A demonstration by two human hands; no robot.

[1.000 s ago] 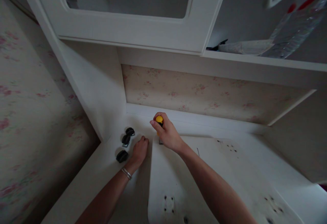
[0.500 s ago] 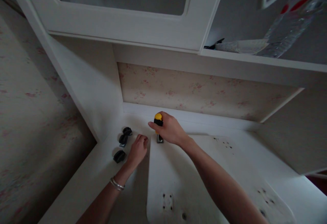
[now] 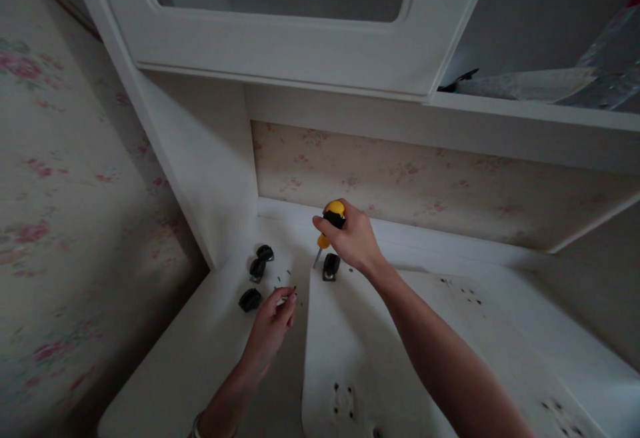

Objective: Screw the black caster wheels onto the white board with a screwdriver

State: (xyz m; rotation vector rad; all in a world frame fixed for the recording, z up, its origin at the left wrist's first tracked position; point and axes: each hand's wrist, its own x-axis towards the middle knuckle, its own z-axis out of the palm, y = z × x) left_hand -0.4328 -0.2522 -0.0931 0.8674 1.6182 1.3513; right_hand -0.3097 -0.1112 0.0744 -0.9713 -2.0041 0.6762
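A yellow and black screwdriver (image 3: 333, 217) is gripped in my right hand (image 3: 356, 238), its shaft slanting down toward the panel's far left corner. Close by that tip a black caster (image 3: 331, 267) stands on the white panel (image 3: 380, 338). My left hand (image 3: 273, 321) pinches a small dark screw (image 3: 294, 289) between thumb and fingertips, left of the panel. Several small screws (image 3: 279, 279) lie scattered around those fingers on the white desktop. Farther left sit three more black casters: one at the back (image 3: 265, 252), one just before it (image 3: 257, 269), one nearer me (image 3: 251, 300).
Above hangs a white cabinet (image 3: 280, 48) with a framed window, and an open shelf (image 3: 525, 106) holding clear plastic wrapping. Groups of dark holes (image 3: 344, 401) mark the panel's other corners. Flowered wallpaper (image 3: 75, 225) covers the wall at left.
My right hand has lifted the screwdriver off the caster and tilted it, tip to the left. My left hand has drawn nearer me, and a screw now shows in its fingers. The view shifted.
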